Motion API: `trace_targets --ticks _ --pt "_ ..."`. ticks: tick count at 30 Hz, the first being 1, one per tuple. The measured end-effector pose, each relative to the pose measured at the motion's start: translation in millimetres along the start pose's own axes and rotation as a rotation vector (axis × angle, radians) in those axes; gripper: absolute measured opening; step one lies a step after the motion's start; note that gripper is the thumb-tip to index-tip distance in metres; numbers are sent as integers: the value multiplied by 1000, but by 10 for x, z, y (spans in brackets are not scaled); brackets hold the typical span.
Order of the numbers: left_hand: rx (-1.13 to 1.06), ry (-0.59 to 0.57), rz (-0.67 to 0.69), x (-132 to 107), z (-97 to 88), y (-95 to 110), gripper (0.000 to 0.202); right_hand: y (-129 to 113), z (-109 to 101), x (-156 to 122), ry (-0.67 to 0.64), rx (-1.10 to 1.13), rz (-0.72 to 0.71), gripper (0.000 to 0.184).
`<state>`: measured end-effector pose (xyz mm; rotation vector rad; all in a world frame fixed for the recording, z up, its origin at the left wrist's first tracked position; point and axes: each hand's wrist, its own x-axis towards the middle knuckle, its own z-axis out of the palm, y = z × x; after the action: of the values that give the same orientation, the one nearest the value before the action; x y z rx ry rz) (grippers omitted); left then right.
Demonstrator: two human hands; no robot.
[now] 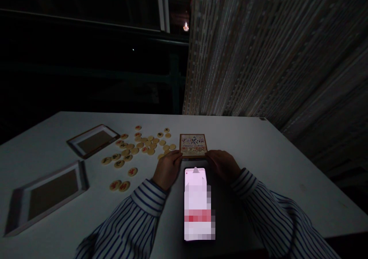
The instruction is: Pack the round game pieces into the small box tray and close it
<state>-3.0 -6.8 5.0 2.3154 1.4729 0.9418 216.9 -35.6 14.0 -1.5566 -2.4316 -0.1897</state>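
Pinches Chinese-chess box [193, 144] w/ closed L hand [167, 170] & R hand [224, 165] at dimly lit white tabletop [276, 167], before string curtain [244, 51].

Chess box [193, 145] between hands [168, 170], phone [196, 199] before it, pieces [132, 172] left, trays [51, 193] farther left, curtain [244, 51] behind table [276, 182]

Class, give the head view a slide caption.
Left hand and right hand grip a square item lettered Chinese chess, near scattered pieces and a lit phone.

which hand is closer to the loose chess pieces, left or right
Left. The left hand is just beside the nearest chess pieces, at the small box's near left corner; the right hand is farther, at its near right corner.
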Motion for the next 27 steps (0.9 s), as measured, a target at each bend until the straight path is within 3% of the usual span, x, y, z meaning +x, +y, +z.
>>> trace_targets --ticks 4,10,14,18,21,27 --pt "44 -21 5 -10 -43 39 29 18 36 9 82 -8 -32 29" --pt "253 -45 65 135 -109 162 36 12 29 29 62 5 -34 27" --pt "287 -59 168 407 8 142 40 4 28 41 76 5 -29 25" --pt "310 -171 139 599 189 31 52 3 19 46 74 4 -31 24" --pt "326 -219 130 621 268 -32 54 0 7 50 67 12 -36 23" --pt "380 -209 136 582 288 -29 51 32 60 228 108 44 31 29"
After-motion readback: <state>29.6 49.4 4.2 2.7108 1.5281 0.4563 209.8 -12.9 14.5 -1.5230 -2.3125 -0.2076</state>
